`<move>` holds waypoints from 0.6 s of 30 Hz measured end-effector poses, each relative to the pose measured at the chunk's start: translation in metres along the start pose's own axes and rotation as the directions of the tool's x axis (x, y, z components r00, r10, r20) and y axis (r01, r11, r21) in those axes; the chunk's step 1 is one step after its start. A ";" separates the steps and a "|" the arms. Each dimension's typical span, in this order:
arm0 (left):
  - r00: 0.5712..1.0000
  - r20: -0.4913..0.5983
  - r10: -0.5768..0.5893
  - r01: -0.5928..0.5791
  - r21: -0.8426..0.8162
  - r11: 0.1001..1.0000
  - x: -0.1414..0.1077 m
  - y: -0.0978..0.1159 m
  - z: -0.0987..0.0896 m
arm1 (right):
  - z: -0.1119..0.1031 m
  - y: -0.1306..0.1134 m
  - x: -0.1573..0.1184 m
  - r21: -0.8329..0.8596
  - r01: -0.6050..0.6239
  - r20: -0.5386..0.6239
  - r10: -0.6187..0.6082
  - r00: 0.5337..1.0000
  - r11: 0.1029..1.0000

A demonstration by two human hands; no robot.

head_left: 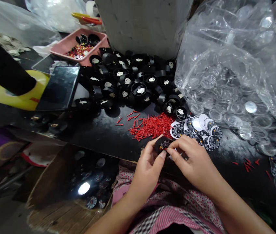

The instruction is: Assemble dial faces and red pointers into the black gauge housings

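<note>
My left hand (148,166) is closed round a small round black gauge (161,142) with a printed dial, holding it above the table's front edge. At the dial's near side, the thumb and finger of my right hand (193,156) pinch a small red pointer (164,149). Just beyond my hands lies a heap of red pointers (152,126). Beside it, to the right, is a pile of loose round dial faces (212,142), some white side up. Many black gauge cases (139,89) with pale metal parts inside are heaped behind.
A clear plastic bag (228,87) spills transparent round covers at the right. At the left are a dark-screened device (58,86), a yellow tape roll (13,94) and a pink basket (79,45). Finished-looking gauges (91,202) lie low at the left, below table height.
</note>
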State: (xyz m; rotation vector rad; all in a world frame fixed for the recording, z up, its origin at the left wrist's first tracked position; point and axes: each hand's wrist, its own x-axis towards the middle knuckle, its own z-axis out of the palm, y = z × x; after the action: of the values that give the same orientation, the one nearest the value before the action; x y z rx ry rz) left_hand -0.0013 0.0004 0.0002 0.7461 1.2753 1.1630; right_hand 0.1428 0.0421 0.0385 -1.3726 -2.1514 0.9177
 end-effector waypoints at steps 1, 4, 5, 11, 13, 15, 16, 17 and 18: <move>1.000 -0.010 -0.004 0.004 -0.005 1.000 -0.001 0.002 0.000 | -0.001 0.000 0.000 0.020 0.005 0.007 -0.005 1.000 1.000; 1.000 -0.015 -0.008 0.008 -0.034 0.999 -0.002 0.006 0.000 | -0.004 -0.001 -0.001 0.078 0.018 0.027 -0.020 0.999 0.997; 1.000 -0.011 -0.005 0.005 -0.041 0.999 -0.003 0.006 0.001 | -0.004 -0.001 -0.001 0.083 0.021 0.025 -0.023 0.999 0.996; 0.998 -0.033 0.056 -0.053 0.093 0.994 -0.006 0.004 -0.001 | -0.002 -0.002 -0.006 0.018 0.033 -0.006 -0.033 0.999 0.999; 0.994 -0.054 0.091 -0.081 0.179 0.981 -0.008 0.003 -0.002 | 0.002 -0.003 -0.008 0.001 0.032 -0.011 -0.032 0.999 0.999; 0.989 -0.073 0.130 -0.110 0.234 0.966 -0.009 0.002 -0.003 | 0.006 -0.004 -0.009 0.001 0.032 -0.028 -0.032 0.999 1.000; 0.987 -0.081 0.141 -0.117 0.244 0.963 -0.009 0.002 -0.003 | 0.007 -0.005 -0.009 0.008 0.031 -0.039 -0.030 0.999 0.999; 0.986 -0.086 0.140 -0.116 0.241 0.964 -0.009 0.003 -0.004 | 0.008 -0.005 -0.008 0.019 0.026 -0.044 -0.025 0.999 0.999; 0.989 -0.083 0.125 -0.104 0.220 0.970 -0.008 0.004 -0.004 | 0.008 -0.005 -0.008 0.027 0.013 -0.041 -0.012 0.999 1.000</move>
State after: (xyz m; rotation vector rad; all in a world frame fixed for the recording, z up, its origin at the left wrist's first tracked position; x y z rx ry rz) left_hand -0.0050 -0.0067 0.0054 0.9436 1.4712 1.1766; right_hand 0.1375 0.0311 0.0369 -1.3517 -2.1075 0.9037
